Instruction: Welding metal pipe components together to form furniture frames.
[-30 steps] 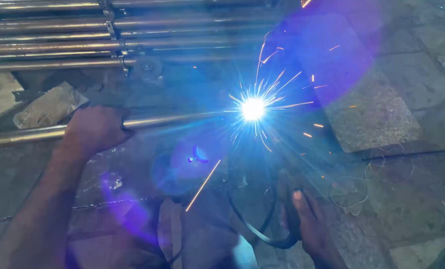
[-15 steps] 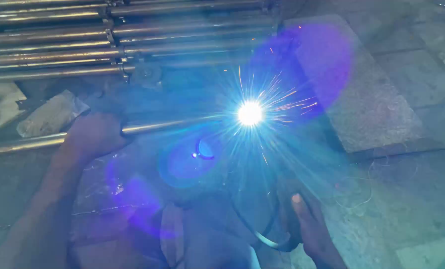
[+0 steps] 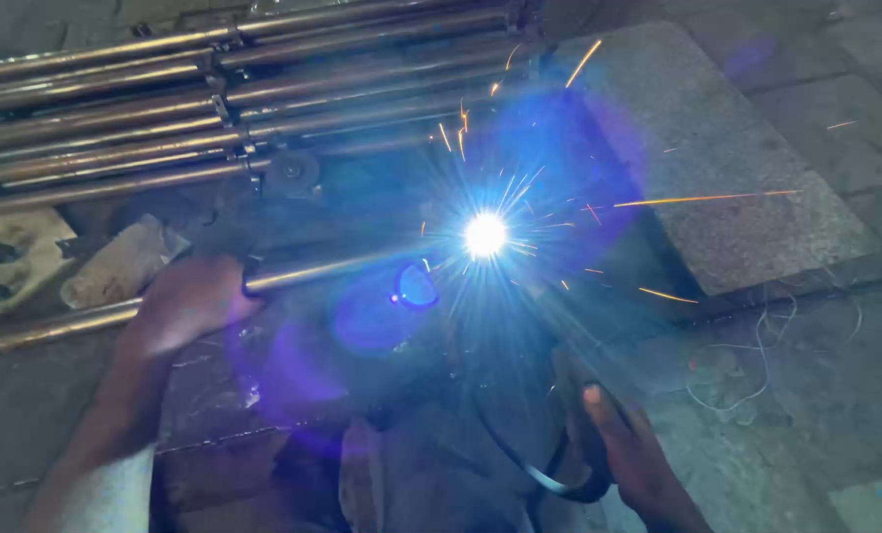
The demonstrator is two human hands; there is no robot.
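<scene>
My left hand (image 3: 189, 301) is closed around a long metal pipe (image 3: 322, 268) that lies across the floor from the left edge. At the pipe's right end a bright white-blue welding arc (image 3: 485, 235) burns and throws orange sparks up and to the right. My right hand (image 3: 633, 459) is low at the right, gripping a dark electrode holder (image 3: 574, 380) that points up toward the arc. A dark cable (image 3: 520, 464) loops below the holder. Glare hides the pipe's end and the electrode tip.
Several long metal pipes (image 3: 164, 109) lie stacked side by side across the top left. A flat stone slab (image 3: 727, 168) sits to the right of the arc. A crumpled cloth (image 3: 115, 266) and a patterned sheet (image 3: 1, 266) lie at the left. Thin wire (image 3: 757, 375) curls on the floor at right.
The arc keeps burning at the pipe's end with new sparks flying up and right. Both hands hold nearly the same places; the view has shifted slightly.
</scene>
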